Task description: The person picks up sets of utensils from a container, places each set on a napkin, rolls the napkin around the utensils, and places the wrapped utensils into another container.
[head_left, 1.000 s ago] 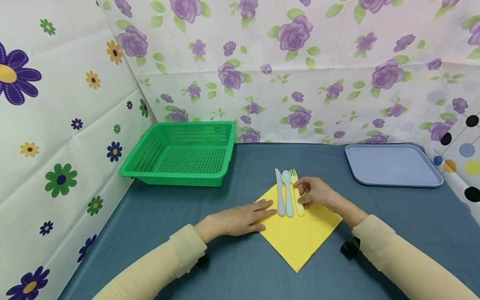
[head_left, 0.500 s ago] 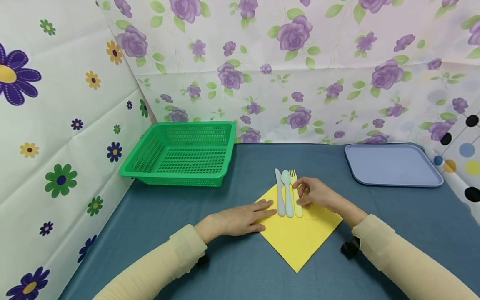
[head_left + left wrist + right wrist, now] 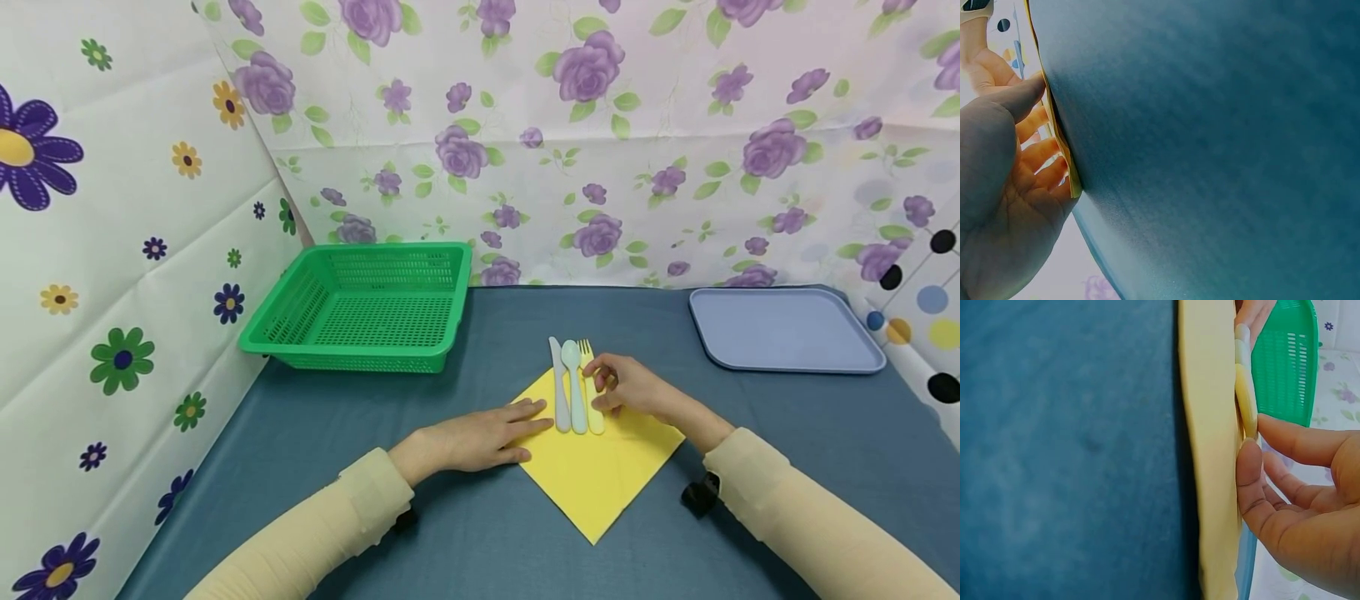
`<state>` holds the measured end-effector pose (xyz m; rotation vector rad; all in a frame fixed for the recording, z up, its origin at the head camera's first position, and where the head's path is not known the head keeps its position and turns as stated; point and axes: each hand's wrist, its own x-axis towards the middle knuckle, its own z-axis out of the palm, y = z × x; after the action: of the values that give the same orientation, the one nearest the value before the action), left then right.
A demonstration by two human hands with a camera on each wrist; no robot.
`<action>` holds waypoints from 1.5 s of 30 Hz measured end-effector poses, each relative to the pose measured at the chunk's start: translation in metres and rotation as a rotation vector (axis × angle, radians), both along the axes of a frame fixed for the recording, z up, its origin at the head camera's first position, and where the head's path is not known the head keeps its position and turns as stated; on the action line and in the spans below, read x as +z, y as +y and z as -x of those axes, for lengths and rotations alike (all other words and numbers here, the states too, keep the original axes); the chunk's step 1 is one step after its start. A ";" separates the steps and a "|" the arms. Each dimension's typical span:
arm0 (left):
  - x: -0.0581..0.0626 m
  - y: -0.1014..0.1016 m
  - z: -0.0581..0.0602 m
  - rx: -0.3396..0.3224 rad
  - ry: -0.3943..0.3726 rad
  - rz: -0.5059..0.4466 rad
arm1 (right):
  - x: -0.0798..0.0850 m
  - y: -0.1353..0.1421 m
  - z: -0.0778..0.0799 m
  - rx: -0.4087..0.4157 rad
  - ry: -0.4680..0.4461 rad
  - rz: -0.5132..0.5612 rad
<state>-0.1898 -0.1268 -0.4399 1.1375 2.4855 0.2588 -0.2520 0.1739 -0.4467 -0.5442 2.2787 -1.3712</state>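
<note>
A yellow napkin [image 3: 588, 487] lies with one corner toward me. My left hand [image 3: 480, 437] rests on its left corner, fingers spread and straight, palm down. Side by side across the napkin's far part lie a grey-lilac knife [image 3: 561, 404], a pale green spoon [image 3: 577, 400] and a pale yellow fork [image 3: 595, 414], handles toward me. Their far ends reach past the napkin. The thumb and forefinger of my right hand [image 3: 633, 387] pinch the fork by its sides, and the other fingers are bent. In the right wrist view the fork [image 3: 1245, 400] lies between thumb and forefinger.
On the blue cloth-covered table [image 3: 465, 533], a green perforated basket [image 3: 442, 333] stands at the back left. A flat blue-lavender tray [image 3: 787, 329] lies at the back right. Flowered sheets [image 3: 525, 183] hang behind and to the left.
The fork has shifted slightly left, closer to the spoon, along with my right hand. My left hand and the napkin have stayed in place.
</note>
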 end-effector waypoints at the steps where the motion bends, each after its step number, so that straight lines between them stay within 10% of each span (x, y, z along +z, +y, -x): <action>1: 0.000 0.000 0.000 0.000 0.000 0.000 | 0.001 0.000 0.000 0.000 0.000 0.001; 27: -0.002 0.000 0.001 -0.005 0.000 -0.015 | 0.009 0.012 0.003 -0.037 -0.064 0.083; 39: 0.001 -0.001 0.001 0.000 -0.014 -0.020 | 0.015 0.024 -0.011 -0.012 0.102 0.048; 45: 0.001 0.000 0.001 0.010 -0.032 -0.022 | 0.023 0.026 -0.032 0.060 0.418 -0.123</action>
<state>-0.1911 -0.1267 -0.4393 1.1206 2.4669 0.3059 -0.2198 0.1999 -0.4242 -0.9212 2.6253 -1.1621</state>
